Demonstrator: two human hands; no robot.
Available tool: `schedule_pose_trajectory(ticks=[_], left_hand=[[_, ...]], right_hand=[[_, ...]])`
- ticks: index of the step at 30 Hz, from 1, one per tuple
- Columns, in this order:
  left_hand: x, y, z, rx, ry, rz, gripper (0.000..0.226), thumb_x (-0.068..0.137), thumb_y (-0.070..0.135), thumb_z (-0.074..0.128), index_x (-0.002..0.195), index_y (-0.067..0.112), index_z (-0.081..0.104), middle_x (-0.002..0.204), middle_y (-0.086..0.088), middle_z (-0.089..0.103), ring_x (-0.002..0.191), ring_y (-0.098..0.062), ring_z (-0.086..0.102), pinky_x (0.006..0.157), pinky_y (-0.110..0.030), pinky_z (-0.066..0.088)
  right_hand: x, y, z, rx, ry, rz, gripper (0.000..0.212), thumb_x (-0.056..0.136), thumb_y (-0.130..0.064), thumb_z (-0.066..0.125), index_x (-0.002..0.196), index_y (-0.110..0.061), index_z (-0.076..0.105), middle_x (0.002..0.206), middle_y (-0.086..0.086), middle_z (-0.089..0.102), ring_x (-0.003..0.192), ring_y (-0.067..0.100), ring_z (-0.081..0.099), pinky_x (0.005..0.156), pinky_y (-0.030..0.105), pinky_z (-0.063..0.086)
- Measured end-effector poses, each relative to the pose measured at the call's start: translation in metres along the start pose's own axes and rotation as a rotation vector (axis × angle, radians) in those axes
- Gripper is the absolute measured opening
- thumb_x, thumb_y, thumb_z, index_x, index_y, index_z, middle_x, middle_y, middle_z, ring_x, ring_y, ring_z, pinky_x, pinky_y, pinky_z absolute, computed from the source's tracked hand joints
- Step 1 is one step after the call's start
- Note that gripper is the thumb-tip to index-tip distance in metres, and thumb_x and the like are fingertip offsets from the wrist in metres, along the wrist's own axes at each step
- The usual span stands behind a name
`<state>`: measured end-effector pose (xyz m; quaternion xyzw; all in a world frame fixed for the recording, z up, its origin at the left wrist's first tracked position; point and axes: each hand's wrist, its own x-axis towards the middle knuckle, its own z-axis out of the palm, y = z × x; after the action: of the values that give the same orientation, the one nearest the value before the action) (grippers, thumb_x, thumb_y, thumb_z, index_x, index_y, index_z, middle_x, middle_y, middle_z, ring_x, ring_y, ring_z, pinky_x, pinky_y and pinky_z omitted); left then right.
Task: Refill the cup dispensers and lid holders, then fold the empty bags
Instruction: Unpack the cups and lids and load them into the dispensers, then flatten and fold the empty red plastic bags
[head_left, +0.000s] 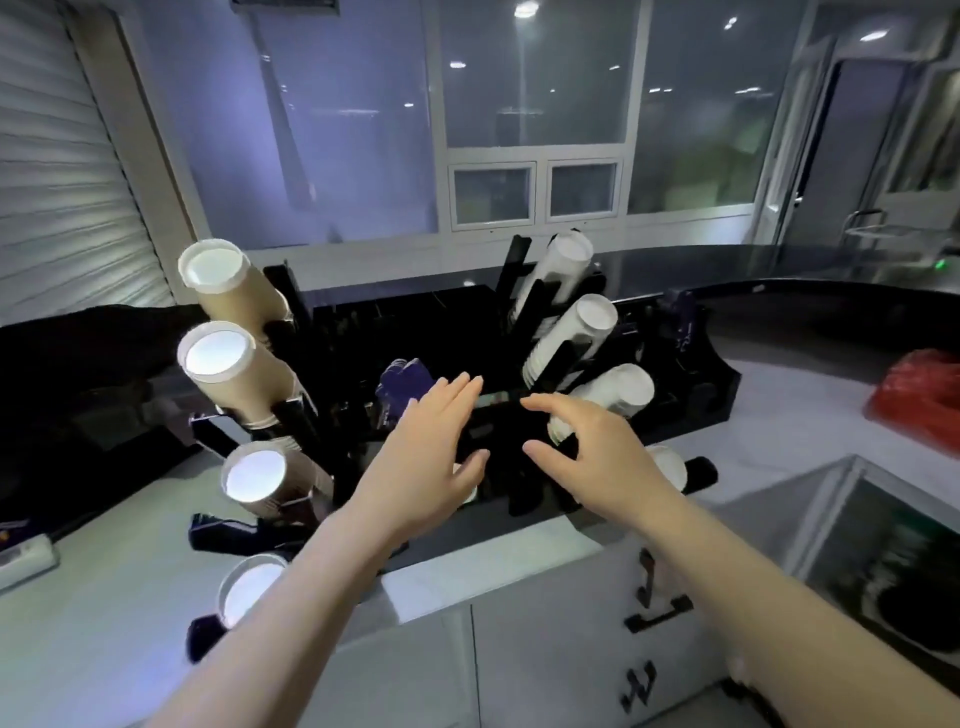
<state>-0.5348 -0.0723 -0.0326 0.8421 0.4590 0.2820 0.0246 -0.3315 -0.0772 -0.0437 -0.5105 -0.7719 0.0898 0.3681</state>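
Brown cups (236, 296) and white cups (571, 332) already fill our black dispenser (691, 395) on the counter, and we hover our left hand (426, 457) and right hand (587, 457) empty, fingers loose, above its middle, no bags visible yet.

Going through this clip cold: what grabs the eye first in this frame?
Two bare hands, left hand and right hand, reach open over the black organizer at the counter's middle, holding nothing. To their left a column of brown cup stacks juts toward the camera; to the right, white cup stacks lean in black rails.
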Motion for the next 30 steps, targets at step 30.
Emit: schedule_pose_trajectory(ticks=[30], left_hand=[[0.219,0.379,0.416,-0.562,-0.536,0.251,0.065,0.095,0.035,0.051,0.15,0.033,0.017,0.157,0.012,0.017,0.144,-0.006,0.01,0.117,-0.03,0.012]], right_hand=[[-0.258,0.411,-0.305,-0.2,0.325,0.887,0.036,0.092,-0.03,0.059,0.127,-0.027,0.055,0.132,-0.013,0.054,0.125,0.007,0.046,0.102,0.022,0.032]])
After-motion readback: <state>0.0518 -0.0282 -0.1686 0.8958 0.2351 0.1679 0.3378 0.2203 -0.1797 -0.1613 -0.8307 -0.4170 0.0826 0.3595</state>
